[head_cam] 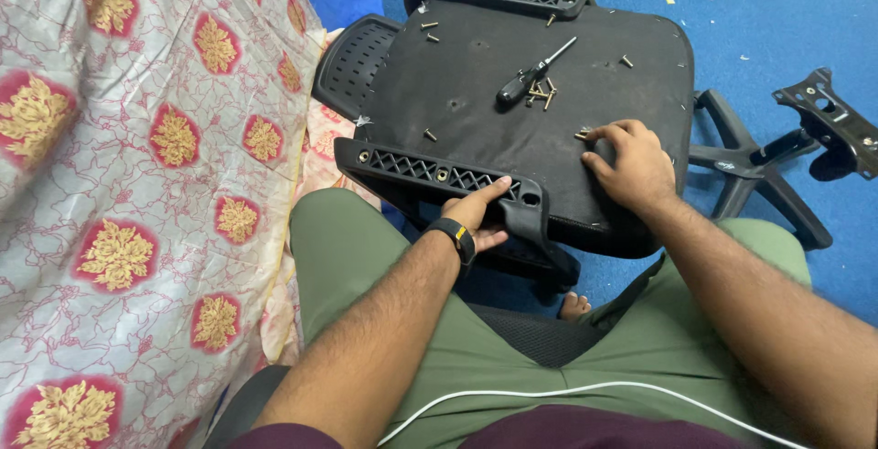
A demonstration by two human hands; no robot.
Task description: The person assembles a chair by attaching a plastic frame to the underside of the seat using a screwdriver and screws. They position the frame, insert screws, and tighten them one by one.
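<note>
Upturned chair seat (pixel 512 111) propped against knees. Left hand (pixel 476 216) clamped on near armrest bracket (pixel 439 175) at 7 o'clock; right hand (pixel 631 165) pinching screw (pixel 582 135) at 4 o'clock. Screwdriver (pixel 535 72) and loose screws (pixel 541 94) at 12 o'clock. Risk: seat tilts, screws likely roll onto blue floor (pixel 786 19).

Black chair seat (pixel 512 120) upturned, underside facing up, resting against knees. Near plastic armrest bracket (pixel 439 175) with lattice pattern and screw holes lies along front edge, left hand (pixel 476 216) gripping it. Small brass screw (pixel 581 135) on seat fabric, touching fingertips of right hand (pixel 631 164).
</note>
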